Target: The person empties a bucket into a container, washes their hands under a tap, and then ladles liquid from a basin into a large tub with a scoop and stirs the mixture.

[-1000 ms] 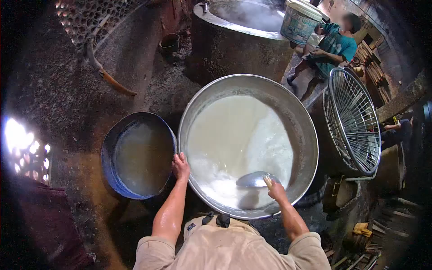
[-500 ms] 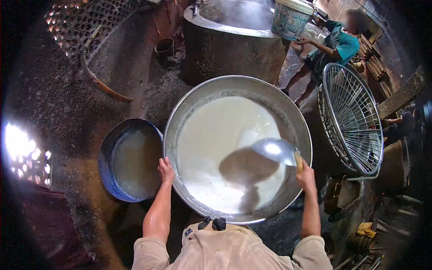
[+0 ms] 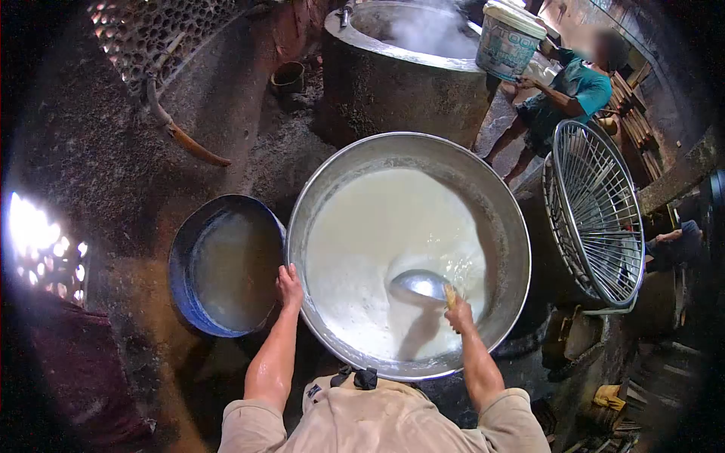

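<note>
A wide metal basin (image 3: 504, 204) in front of me holds milky white liquid (image 3: 377, 219). My right hand (image 3: 459, 315) is closed around the short wooden handle of a large metal ladle (image 3: 421, 284). The ladle's bowl sits low at the liquid's surface, right of the middle, and its lower edge appears to dip in. On the basin's left rim, my left hand (image 3: 288, 286) is closed, gripping the edge. Just left of that hand stands a blue tub (image 3: 181, 291) with cloudy greyish liquid inside.
Beyond the basin is a round vat (image 3: 400, 94) with steam rising. A co-worker (image 3: 578, 94) holds a printed bucket (image 3: 507, 45) at its right edge. A round metal-barred basket (image 3: 596, 219) leans at the right. A small bucket (image 3: 288, 78) stands behind, on the left.
My right hand has moved left and down with the ladle, from over the basin's right side to the liquid's surface. Ripples now surround the bowl. My left hand stays on the rim.
</note>
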The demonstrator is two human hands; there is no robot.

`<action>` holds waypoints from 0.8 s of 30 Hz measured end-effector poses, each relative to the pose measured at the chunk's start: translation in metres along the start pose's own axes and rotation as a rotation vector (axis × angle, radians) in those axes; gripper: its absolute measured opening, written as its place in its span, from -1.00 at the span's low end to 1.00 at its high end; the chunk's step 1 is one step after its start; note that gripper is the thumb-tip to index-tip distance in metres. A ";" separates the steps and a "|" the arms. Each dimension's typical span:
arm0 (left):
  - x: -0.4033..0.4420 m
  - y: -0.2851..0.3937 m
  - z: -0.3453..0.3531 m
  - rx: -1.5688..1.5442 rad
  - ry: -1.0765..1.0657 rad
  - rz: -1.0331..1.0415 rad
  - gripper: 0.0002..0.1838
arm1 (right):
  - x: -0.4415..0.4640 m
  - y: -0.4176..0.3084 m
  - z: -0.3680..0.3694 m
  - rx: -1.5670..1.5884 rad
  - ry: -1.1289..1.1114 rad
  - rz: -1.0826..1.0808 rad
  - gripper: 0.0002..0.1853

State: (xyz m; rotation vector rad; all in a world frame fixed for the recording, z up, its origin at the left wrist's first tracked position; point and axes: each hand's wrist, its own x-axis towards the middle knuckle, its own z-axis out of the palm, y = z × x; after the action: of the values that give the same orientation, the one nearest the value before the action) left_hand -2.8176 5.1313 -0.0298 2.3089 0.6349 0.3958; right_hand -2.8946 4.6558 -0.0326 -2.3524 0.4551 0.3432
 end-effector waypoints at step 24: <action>-0.005 0.024 -0.017 -0.056 -0.084 -0.068 -0.65 | -0.002 -0.296 0.003 -0.139 -0.049 -0.231 -0.33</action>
State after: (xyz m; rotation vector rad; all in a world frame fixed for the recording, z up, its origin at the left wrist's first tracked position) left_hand -2.8216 5.1225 -0.0016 2.2319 0.6504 0.2793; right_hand -2.7742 4.8623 0.1417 -2.4936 0.1375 0.3315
